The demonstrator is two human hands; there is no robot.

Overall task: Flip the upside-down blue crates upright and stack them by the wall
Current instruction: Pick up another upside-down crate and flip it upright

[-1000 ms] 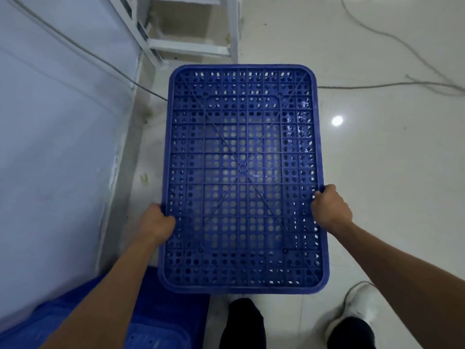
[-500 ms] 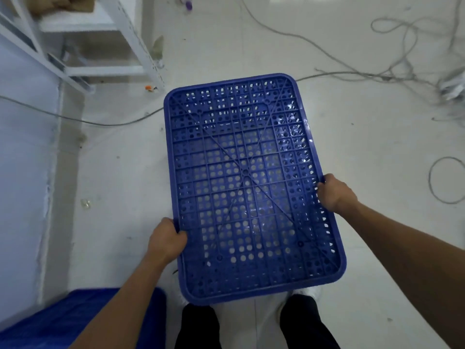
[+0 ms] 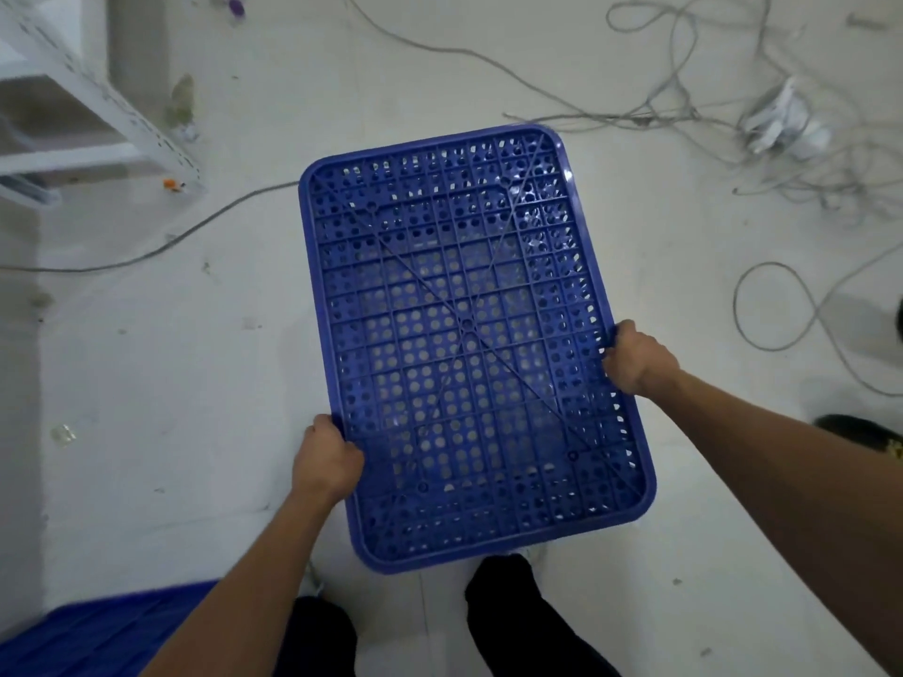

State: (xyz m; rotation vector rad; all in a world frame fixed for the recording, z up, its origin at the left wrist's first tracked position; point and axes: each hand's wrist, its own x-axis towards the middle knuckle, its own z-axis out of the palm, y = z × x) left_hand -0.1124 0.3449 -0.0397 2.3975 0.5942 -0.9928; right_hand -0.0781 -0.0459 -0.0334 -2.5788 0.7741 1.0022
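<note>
A blue perforated crate [image 3: 469, 334] hangs in front of me above the floor, its ribbed grid base facing up. My left hand [image 3: 326, 461] grips its left long edge near the near end. My right hand [image 3: 635, 356] grips the right long edge around the middle. The crate is turned slightly clockwise, with its far end pointing up and a little left. Another blue crate [image 3: 107, 632] shows partly at the bottom left corner, beside the wall [image 3: 19, 432].
A white metal shelf frame [image 3: 97, 109] stands at the top left. Grey cables [image 3: 684, 105] sprawl across the floor at the top and right, one running left under the crate. A dark shoe [image 3: 865, 432] sits at the right edge. My legs are below the crate.
The view has swung right, away from the wall, and the crate has come with it, rotating slightly clockwise. Both hands keep their grips on the crate's edges.
</note>
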